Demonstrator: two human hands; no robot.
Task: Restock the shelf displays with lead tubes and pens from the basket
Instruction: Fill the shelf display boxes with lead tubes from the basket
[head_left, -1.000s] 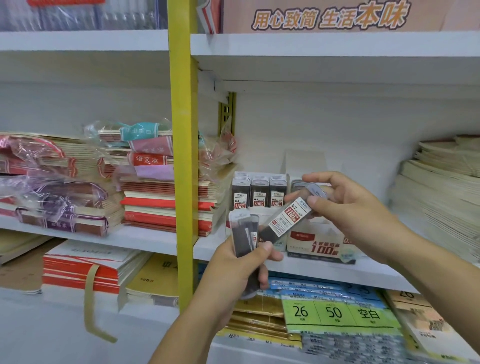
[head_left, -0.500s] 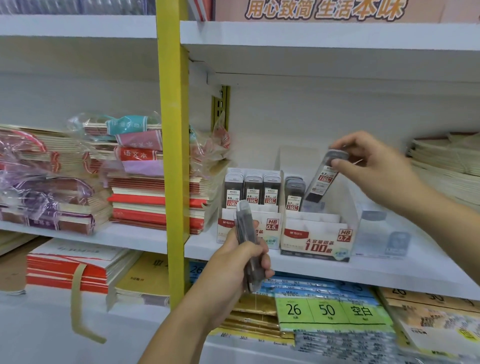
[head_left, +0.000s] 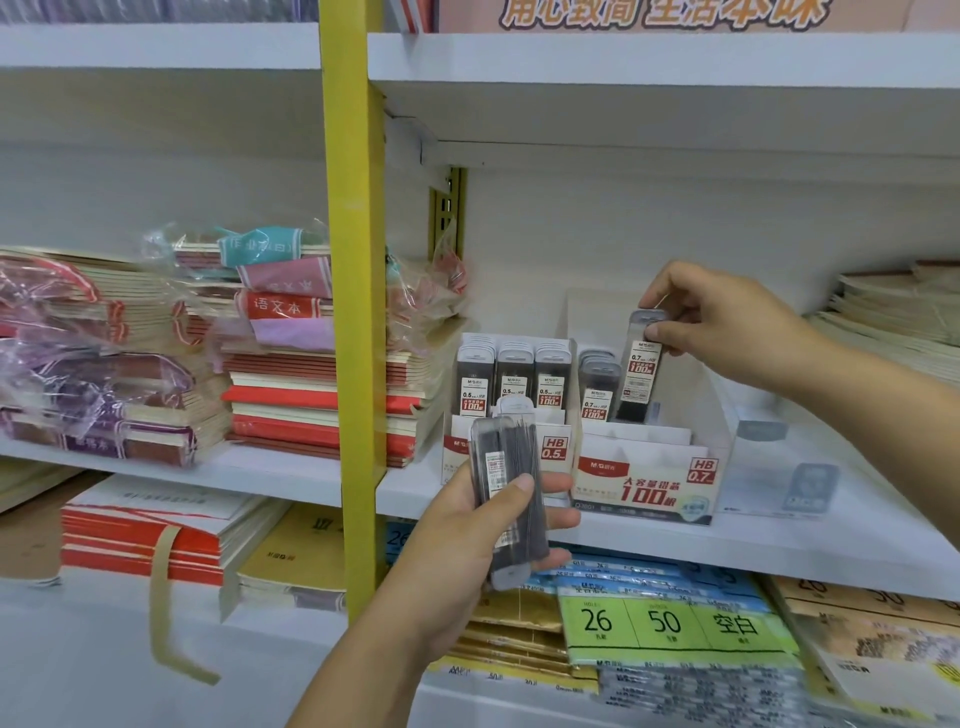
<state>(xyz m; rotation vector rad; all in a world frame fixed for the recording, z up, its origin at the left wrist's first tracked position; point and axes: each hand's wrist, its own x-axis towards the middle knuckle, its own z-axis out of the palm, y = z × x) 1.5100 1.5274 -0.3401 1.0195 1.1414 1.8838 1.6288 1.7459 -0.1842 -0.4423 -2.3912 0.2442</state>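
Two display boxes stand on the middle shelf: the 0.5 box (head_left: 553, 449), full of upright lead tubes (head_left: 514, 382), and the 0.7 box (head_left: 644, 480) with a few tubes (head_left: 597, 387) at its back left. My right hand (head_left: 727, 327) pinches the top of a 0.7 lead tube (head_left: 640, 374), held upright inside the 0.7 box beside the others. In front of the 0.5 box, my left hand (head_left: 467, 545) grips a small stack of dark lead tubes (head_left: 511, 499). No basket or pens are in view.
A yellow upright (head_left: 353, 312) divides the shelving. Wrapped notebook stacks (head_left: 280, 364) fill the shelf to the left, paper stacks (head_left: 898, 312) lie at the right. A clear plastic holder (head_left: 779, 467) sits right of the 0.7 box. Packs of label sheets (head_left: 665, 618) lie on the shelf below.
My right hand took one tube from near the left hand, carried it up and right, and has now lowered it upright into the 0.7 box. The left hand kept its stack.
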